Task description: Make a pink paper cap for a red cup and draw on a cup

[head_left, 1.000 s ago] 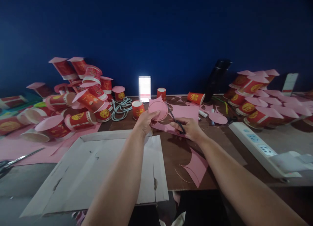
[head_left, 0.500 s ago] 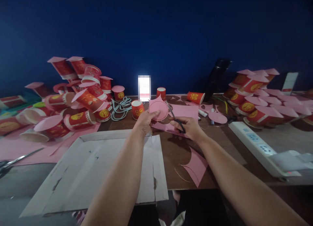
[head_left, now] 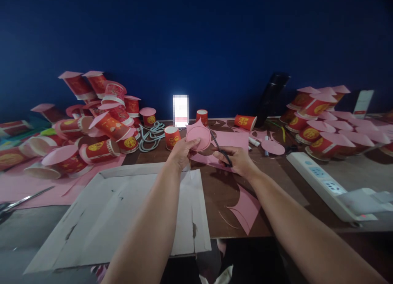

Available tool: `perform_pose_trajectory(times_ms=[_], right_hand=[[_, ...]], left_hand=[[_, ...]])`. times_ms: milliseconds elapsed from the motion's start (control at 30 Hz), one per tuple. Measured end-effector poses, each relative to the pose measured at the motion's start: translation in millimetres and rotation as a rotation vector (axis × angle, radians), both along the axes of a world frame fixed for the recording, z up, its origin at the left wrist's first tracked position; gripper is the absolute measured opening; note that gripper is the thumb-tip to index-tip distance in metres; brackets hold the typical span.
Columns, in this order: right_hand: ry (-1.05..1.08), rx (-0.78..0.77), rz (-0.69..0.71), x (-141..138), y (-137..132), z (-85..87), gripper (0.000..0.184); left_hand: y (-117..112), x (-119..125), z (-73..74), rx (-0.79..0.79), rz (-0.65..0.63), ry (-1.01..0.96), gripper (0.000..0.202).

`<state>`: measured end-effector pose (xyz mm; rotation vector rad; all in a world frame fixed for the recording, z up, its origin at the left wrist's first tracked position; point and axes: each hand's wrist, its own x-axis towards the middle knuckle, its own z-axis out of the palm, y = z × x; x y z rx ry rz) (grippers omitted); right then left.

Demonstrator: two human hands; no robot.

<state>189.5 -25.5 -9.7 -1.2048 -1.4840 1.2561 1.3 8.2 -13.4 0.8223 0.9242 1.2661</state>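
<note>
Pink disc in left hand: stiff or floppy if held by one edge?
Probably stiff: the pink disc stands unbent, pinched at one edge by the left hand. Likely light, easily creased: thin sheet, scissors at its edge.

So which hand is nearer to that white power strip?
Right. The right hand, holding black scissors, is to the left of the white power strip. The left hand, holding a pink paper disc, is even farther left.
</note>
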Motion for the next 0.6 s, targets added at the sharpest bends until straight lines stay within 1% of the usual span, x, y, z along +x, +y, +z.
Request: perform_pose_trajectory(times_ms=[400,600], right_hand=[[-0.028,-0.001,-0.008,-1.4,-2.3,3.1,0.06],[0.0,0.004,0.005,-0.3,0.3,-1.4,0.058]], left_hand=[[-0.3,0.8,1.6,-0.013,0.04,0.031,0.037],[1.1,0.9,-0.6,-0.009,0.025,0.042,0.038]])
